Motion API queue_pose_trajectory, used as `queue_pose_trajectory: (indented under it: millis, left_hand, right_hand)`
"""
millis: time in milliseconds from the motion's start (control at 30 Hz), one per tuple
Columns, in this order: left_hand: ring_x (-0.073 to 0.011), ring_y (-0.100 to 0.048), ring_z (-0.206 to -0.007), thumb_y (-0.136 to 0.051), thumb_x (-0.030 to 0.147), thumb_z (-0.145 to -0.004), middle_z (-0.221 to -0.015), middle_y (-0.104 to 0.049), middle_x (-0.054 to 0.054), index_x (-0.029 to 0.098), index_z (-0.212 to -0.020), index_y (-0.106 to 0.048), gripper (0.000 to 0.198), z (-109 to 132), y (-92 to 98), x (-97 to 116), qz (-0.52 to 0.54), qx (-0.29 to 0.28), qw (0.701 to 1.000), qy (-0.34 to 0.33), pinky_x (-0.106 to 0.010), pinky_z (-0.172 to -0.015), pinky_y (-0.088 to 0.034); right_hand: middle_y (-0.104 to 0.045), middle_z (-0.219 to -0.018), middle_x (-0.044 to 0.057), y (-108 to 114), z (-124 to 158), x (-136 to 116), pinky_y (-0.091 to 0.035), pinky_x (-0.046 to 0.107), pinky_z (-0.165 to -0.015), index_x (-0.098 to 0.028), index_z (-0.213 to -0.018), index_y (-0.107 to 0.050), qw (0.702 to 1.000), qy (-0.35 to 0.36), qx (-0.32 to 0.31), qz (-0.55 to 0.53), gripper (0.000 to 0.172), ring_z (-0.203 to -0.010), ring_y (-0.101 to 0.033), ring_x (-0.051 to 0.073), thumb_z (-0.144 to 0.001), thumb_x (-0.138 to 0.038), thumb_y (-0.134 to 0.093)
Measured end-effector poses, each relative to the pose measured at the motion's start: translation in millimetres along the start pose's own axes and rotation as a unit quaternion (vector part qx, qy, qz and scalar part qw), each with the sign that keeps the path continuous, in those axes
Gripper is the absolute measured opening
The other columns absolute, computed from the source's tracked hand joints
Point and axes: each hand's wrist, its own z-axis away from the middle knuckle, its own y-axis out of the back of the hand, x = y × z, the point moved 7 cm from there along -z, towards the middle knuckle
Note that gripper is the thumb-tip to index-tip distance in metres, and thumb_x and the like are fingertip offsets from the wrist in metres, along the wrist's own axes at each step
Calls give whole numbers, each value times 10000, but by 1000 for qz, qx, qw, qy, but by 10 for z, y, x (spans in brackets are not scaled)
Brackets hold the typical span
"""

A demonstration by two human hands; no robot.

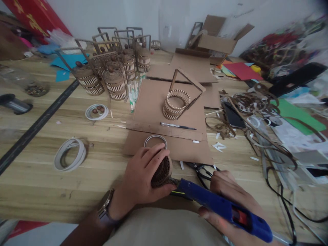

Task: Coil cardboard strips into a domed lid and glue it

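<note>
Clamping brown corrugated coil [161, 173] in left hand [142, 172], near centre by the near edge of the cardboard sheet [151, 102]: fingers over the far side, thumb along the near side. Gripping blue glue gun [205, 197] in right hand [232, 191], nozzle pointed left at the coil, right beside left thumb; can't tell if touching. Could burn that thumb with a small slip left. Could smear glue off the edge by letting the coil twist. Could flatten the ridges by squeezing too hard. Might snag on scissors [197, 168], lying just beyond the gun, by swinging it far.
</note>
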Motion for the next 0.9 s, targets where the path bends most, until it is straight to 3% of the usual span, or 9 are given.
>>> queue_pose_trajectory:
  millis: [167,400,533,900]
  left_hand:
    - [-323,-603,-1081,-452,632,-913,-1305,-593,-203,139,-1317,-452,637,2,-3,1,-2,1,1000,-1,-449,-900,-481]
    - [-326,-600,-1088,-443,637,-913,-1306,-593,-199,146,-1316,-451,635,5,2,2,-10,4,1000,4,-448,-912,-476]
    - [-322,-606,-1090,-453,633,-910,-1302,-593,-198,160,-1329,-439,632,6,3,3,-11,1,1000,4,-444,-915,-480]
    - [-329,-606,-1101,-466,619,-907,-1299,-598,-210,146,-1320,-458,628,12,3,13,-7,5,1000,1,-459,-922,-485]
  right_hand:
    - [-457,-618,-32,-14,40,45,-327,315,-557,-234,-735,-452,1000,-4,10,-5,319,-566,-456,158,-907,-452,-608]
    - [-509,-673,-15,-73,87,82,-368,323,-595,-234,-812,-526,998,-19,-35,-43,224,-628,-498,172,-916,-421,-594]
    - [-526,-678,-14,-54,62,51,-376,324,-600,-241,-835,-532,998,-9,-30,-49,156,-630,-508,175,-895,-353,-621]
    - [-489,-621,-34,-4,39,20,-356,321,-568,-238,-741,-488,1000,1,1,-9,268,-576,-482,159,-888,-403,-639]
